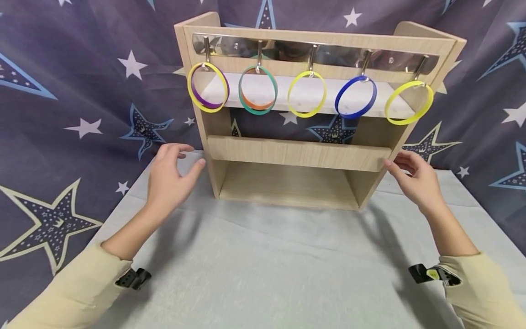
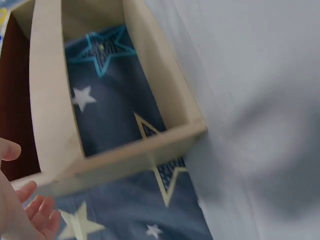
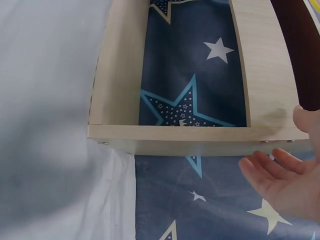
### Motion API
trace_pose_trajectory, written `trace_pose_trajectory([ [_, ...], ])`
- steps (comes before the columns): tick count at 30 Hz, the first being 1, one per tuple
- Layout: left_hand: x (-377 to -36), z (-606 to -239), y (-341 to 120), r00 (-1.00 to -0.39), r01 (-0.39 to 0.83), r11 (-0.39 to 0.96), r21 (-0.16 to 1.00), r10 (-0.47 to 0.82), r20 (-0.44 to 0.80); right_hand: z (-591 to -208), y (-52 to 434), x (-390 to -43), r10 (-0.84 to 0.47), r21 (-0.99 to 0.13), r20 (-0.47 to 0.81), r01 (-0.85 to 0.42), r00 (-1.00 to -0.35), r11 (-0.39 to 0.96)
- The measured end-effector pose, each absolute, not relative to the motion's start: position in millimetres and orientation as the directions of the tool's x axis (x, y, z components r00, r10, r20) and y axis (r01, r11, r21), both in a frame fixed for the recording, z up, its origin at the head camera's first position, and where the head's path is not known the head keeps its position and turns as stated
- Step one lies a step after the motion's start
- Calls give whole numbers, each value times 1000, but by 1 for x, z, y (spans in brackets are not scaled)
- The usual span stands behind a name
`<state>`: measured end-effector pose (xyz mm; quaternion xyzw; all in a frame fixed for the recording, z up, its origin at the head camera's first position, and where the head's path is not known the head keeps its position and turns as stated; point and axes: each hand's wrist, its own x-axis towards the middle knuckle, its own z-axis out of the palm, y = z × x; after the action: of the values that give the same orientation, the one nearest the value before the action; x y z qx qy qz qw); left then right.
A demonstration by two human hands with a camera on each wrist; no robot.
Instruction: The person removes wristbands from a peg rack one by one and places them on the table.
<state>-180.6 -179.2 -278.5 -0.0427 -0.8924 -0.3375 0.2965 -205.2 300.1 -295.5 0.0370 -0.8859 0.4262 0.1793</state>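
A light wooden shelf unit (image 1: 300, 153) stands on the table with a metal hook rail (image 1: 283, 50) along its top front. Several thin coloured rings hang from the hooks: a yellow ring (image 1: 190, 91) with a purple ring (image 1: 201, 100), a teal ring (image 1: 276, 87) with an orange ring (image 1: 255, 107), another yellow ring (image 1: 306, 115), a blue ring (image 1: 349, 116) and a yellow ring (image 1: 404, 122) at the right end. My left hand (image 1: 170, 176) is beside the left panel, fingers spread and holding nothing. My right hand (image 1: 419, 180) is at the right panel, its thumb overlapping the front edge, fingers loosely bent.
A pale grey cloth (image 1: 267, 260) covers the table. Behind and at both sides hangs a dark star-patterned curtain (image 1: 98, 45). Inside the unit are a white upper shelf (image 1: 283, 100) and a bottom board (image 1: 283, 185), with a wooden crossbar (image 1: 328, 155) between.
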Motion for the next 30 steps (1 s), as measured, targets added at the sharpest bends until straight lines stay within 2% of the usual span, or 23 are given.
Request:
trace_pose_trajectory([
  [11,-175,-265,-144,-821,398,702,590,-15,571,-286,296,-211,155,-844,365,-255,-918,473],
  [18,-175,-252,-119,-872,404,634,659,51,486,-280,294,-218,223,-893,345,-246,-912,376],
  [23,-178,-243,-99,-892,416,569,709,102,441,-281,293,-220,221,-931,346,-305,-912,202],
  [30,-181,-241,-74,-923,384,460,801,205,325,-289,292,-214,240,-936,347,-320,-907,145],
])
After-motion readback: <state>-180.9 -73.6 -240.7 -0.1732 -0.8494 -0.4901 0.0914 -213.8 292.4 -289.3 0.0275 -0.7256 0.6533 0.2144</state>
